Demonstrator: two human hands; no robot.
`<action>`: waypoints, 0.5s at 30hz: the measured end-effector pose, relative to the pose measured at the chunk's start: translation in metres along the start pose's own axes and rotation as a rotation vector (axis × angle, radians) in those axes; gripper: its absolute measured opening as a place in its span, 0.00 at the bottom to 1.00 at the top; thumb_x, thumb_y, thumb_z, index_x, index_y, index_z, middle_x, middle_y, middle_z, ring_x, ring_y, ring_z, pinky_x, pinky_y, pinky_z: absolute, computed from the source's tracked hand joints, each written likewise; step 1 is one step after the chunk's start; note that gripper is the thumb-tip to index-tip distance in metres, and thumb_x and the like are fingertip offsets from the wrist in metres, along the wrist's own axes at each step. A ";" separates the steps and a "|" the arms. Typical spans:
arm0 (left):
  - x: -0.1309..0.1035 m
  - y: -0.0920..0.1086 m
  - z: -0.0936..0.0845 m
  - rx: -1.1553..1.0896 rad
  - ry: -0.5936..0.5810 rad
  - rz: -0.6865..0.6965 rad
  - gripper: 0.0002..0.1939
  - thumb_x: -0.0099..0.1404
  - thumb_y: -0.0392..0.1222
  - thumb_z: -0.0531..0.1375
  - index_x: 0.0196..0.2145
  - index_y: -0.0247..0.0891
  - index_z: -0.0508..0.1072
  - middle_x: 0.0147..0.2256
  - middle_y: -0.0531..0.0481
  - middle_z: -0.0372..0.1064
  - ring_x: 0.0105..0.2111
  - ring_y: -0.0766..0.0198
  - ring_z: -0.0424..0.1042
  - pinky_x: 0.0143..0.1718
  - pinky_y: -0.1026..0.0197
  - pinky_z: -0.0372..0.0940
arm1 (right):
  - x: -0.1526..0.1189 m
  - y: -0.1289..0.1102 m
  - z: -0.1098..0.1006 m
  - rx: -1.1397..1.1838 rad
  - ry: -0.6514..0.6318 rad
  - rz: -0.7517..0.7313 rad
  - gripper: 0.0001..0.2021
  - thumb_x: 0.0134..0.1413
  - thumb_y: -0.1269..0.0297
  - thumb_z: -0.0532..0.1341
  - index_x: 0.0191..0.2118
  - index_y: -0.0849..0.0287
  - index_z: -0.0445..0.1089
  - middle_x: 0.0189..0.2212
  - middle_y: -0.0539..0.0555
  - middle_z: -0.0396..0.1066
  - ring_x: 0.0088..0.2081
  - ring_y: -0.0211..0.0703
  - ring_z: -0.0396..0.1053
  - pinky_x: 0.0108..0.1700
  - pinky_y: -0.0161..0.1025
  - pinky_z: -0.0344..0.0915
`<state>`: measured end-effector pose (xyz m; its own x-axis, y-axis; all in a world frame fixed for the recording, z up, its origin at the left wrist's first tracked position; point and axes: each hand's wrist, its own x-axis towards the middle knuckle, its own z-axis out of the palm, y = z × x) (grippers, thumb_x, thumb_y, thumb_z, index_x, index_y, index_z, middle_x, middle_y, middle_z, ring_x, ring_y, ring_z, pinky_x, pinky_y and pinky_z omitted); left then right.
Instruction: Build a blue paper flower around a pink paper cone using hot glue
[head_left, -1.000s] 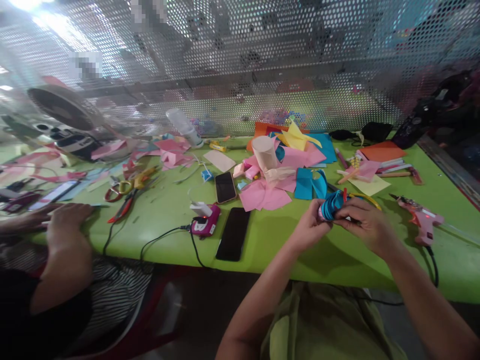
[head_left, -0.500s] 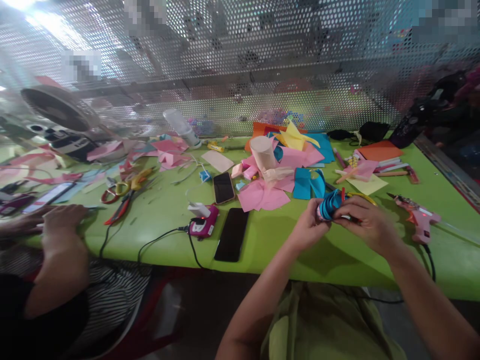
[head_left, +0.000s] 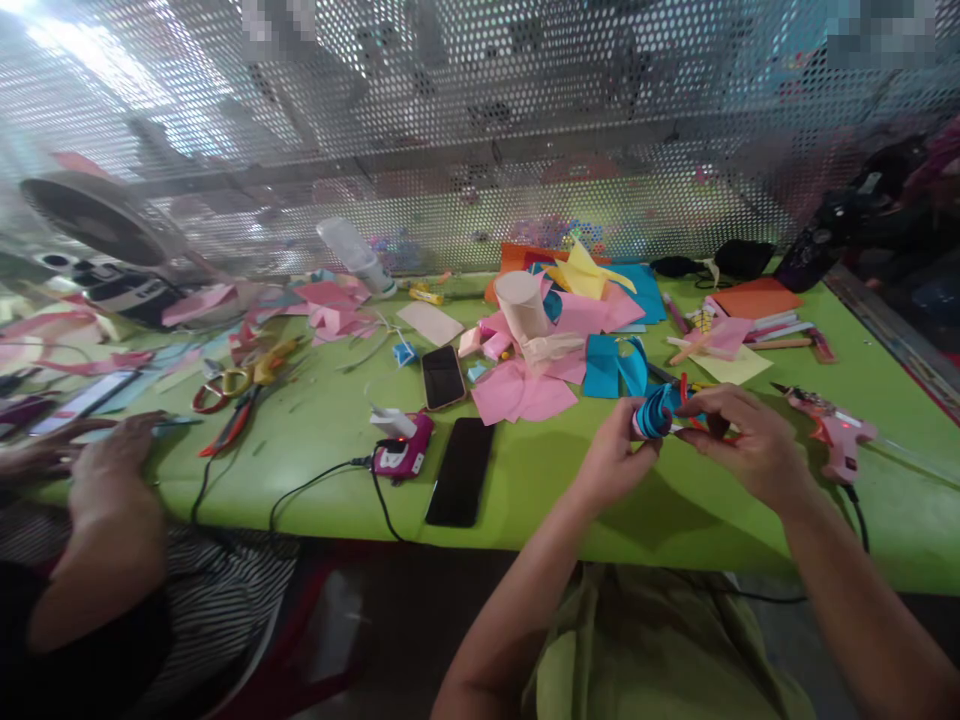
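My left hand (head_left: 616,447) is closed around a small roll of blue paper strips (head_left: 654,412), with a pale pink part showing at its lower left. Just right of the roll, the fingertips of my right hand (head_left: 731,430) are pinched together. A small white bit shows at those fingertips, too small to name. Behind them stand red-orange handles (head_left: 684,388), partly hidden by the hand. A folded blue paper piece (head_left: 604,366) lies beyond my left hand. On the right rests a pink hot glue gun (head_left: 840,436) with a red light on.
A black phone (head_left: 460,472), a smaller phone (head_left: 443,377) and a magenta power socket (head_left: 405,447) with cables lie to the left. Pink paper petals (head_left: 525,393) surround a cardboard tube (head_left: 522,305). Scissors and pliers (head_left: 238,420) lie near another person's hands (head_left: 112,450). A perforated metal screen (head_left: 450,150) stands behind.
My right fingertips have drawn slightly away from the blue roll, which my left hand still holds. The view has shifted a little, and the other person's hands have moved slightly.
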<state>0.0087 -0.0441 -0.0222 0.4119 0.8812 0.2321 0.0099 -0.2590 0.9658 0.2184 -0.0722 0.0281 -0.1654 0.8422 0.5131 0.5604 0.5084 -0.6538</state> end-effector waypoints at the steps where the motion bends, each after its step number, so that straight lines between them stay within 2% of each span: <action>1: 0.000 0.000 0.000 -0.001 -0.003 0.001 0.15 0.67 0.35 0.63 0.50 0.40 0.69 0.43 0.49 0.73 0.42 0.60 0.72 0.48 0.59 0.67 | 0.000 0.000 0.000 -0.003 0.004 0.010 0.05 0.66 0.61 0.70 0.46 0.48 0.79 0.41 0.54 0.79 0.31 0.45 0.72 0.32 0.44 0.72; 8: 0.001 0.001 0.000 0.020 -0.016 0.009 0.15 0.67 0.36 0.64 0.51 0.40 0.70 0.44 0.49 0.74 0.42 0.60 0.72 0.48 0.59 0.66 | -0.001 -0.004 0.000 0.004 -0.052 0.010 0.06 0.68 0.62 0.68 0.47 0.46 0.81 0.44 0.55 0.81 0.42 0.52 0.80 0.38 0.46 0.76; 15: 0.000 0.000 0.000 -0.024 -0.029 -0.112 0.15 0.66 0.36 0.66 0.50 0.41 0.71 0.39 0.51 0.72 0.38 0.62 0.70 0.44 0.61 0.66 | 0.007 0.001 0.000 -0.011 -0.103 -0.009 0.05 0.69 0.61 0.66 0.44 0.48 0.81 0.42 0.56 0.81 0.43 0.54 0.80 0.44 0.50 0.78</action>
<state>0.0089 -0.0446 -0.0222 0.4358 0.8920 0.1196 0.0359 -0.1501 0.9880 0.2179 -0.0660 0.0316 -0.2530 0.8517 0.4589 0.5672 0.5149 -0.6428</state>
